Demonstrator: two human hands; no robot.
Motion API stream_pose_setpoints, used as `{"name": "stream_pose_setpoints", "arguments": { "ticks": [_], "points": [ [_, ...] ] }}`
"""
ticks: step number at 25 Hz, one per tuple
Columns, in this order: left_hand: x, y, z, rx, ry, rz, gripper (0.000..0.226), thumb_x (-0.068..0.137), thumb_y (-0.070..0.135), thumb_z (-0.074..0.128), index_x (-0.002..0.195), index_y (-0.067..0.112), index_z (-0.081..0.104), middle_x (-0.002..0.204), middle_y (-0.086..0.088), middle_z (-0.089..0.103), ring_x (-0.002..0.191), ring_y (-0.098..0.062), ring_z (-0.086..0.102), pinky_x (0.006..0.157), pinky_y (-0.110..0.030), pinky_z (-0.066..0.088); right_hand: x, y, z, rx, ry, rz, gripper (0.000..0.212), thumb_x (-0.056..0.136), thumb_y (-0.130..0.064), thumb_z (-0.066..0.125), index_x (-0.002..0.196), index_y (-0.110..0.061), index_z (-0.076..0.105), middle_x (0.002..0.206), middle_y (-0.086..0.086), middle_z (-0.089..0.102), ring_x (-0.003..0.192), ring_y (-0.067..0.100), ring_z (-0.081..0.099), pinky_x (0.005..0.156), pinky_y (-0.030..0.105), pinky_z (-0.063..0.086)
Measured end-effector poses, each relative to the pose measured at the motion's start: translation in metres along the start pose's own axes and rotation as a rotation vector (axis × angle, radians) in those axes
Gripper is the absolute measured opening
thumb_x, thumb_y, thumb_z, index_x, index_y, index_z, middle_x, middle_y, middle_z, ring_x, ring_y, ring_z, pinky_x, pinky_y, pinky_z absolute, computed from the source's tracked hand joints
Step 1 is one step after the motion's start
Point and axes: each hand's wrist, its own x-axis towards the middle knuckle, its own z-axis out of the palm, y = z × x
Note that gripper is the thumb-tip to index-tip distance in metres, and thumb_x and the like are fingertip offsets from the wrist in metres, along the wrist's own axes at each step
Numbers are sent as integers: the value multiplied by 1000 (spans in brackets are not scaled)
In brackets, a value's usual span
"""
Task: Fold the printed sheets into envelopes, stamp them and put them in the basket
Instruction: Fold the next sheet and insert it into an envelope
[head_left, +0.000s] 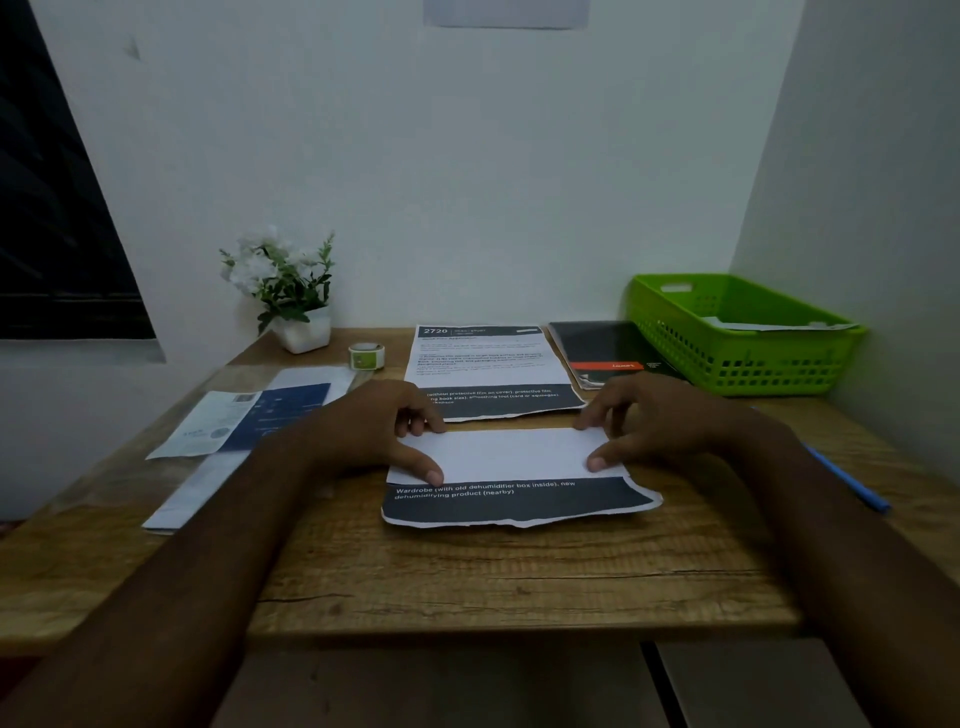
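Counter (519, 577): wood-grain top set into a white corner, and everything below lies on it.
Green basket (748, 364): perforated plastic, at the far right against the wall. A white paper (769, 325) lies inside it.
Folded sheet (509, 454): in the middle of the counter, nearest the person. Its white back is turned over towards the near side. A dark printed band with white lettering and a ragged near edge shows below the flap.
Second printed sheet (483, 364): lies flat and unfolded just behind the folded sheet, text side up, with a dark header and a dark footer band.
Leaflets (244, 421): a loose pile of white and blue papers at the left, well apart from the basket.
Dark booklet (602, 345): between the second printed sheet and the green basket, with an orange strip near its front edge.
Potted plant (283, 280): white flowers in a small white pot, at the back left by the wall.
Left hand (363, 426): spread over the flap's left end, thumb tip pressing its near edge and fingertips on the far fold.
Right hand (654, 415): spread over the right end in the same way, thumb on the near edge and fingertips at the far corner.
Blue pen (847, 478): on the counter to the right, partly hidden by the right forearm.
Sticker roll (367, 356): a small roll with a green label, between the pot and the second printed sheet.
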Motion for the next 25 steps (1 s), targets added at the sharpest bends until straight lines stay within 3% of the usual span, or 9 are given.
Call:
{"name": "stream_pose_setpoints", "arguments": {
  "ticks": [6, 10, 14, 16, 19, 21, 23, 25],
  "points": [
    [-2, 2, -1, -60, -45, -47, 72, 36, 68, 73, 97, 32, 62, 96, 7, 58, 82, -7, 51, 63, -16, 43, 0, 3, 4, 99, -7, 13, 51, 54, -56, 85, 98, -45, 61, 105, -8, 63, 93, 6, 60, 85, 29, 52],
    [-2, 3, -1, -45, -88, -62, 77, 29, 81, 66, 90, 35, 59, 99, 14, 53, 88, -5, 49, 64, -16, 37, -1, 3, 2, 138, -53, 1, 56, 47, -56, 87, 95, -37, 63, 102, -7, 64, 94, 12, 61, 83, 31, 51],
    [-2, 1, 1, -90, -65, -53, 80, 31, 76, 72, 99, 37, 57, 99, 12, 55, 89, -5, 50, 67, -19, 40, -2, -1, 3, 222, -85, -18, 53, 59, -32, 90, 100, -31, 57, 95, -14, 66, 79, -7, 62, 68, 15, 47],
    [-2, 2, 1, -60, -60, -69, 74, 40, 66, 77, 105, 38, 55, 101, 15, 53, 91, -2, 48, 66, -17, 38, -1, -1, 4, 249, -76, -6, 60, 58, -30, 90, 108, -31, 58, 101, -12, 67, 89, -1, 63, 78, 23, 52],
    [-2, 4, 0, -23, -47, -73, 67, 41, 64, 78, 98, 35, 55, 101, 18, 51, 93, -2, 47, 68, -17, 38, 2, 1, 6, 241, -99, -47, 68, 49, -45, 90, 109, -30, 62, 106, -8, 70, 100, 10, 65, 90, 41, 53],
    [-4, 5, 0, -15, 28, -46, 61, 45, 56, 83, 93, 29, 57, 98, 17, 52, 91, 0, 47, 66, -16, 38, 2, 3, 7, 279, -78, -67, 62, 51, -41, 91, 105, -30, 64, 101, -14, 72, 94, 5, 67, 82, 32, 56],
    [-3, 5, 0, -9, 116, -28, 57, 47, 53, 85, 91, 30, 56, 97, 18, 53, 90, 1, 47, 64, -16, 37, 1, 1, 7, 319, -8, -89, 50, 60, -23, 90, 101, -31, 63, 86, -23, 71, 75, -4, 67, 62, 15, 51],
    [-2, 6, -1, 0, 184, -8, 55, 48, 51, 86, 89, 33, 55, 95, 20, 52, 88, 0, 48, 60, -14, 34, 3, 1, 8, 286, 111, -125, 53, 61, -26, 90, 107, -30, 64, 87, -18, 71, 71, 1, 66, 55, 18, 51]
  ]
}}
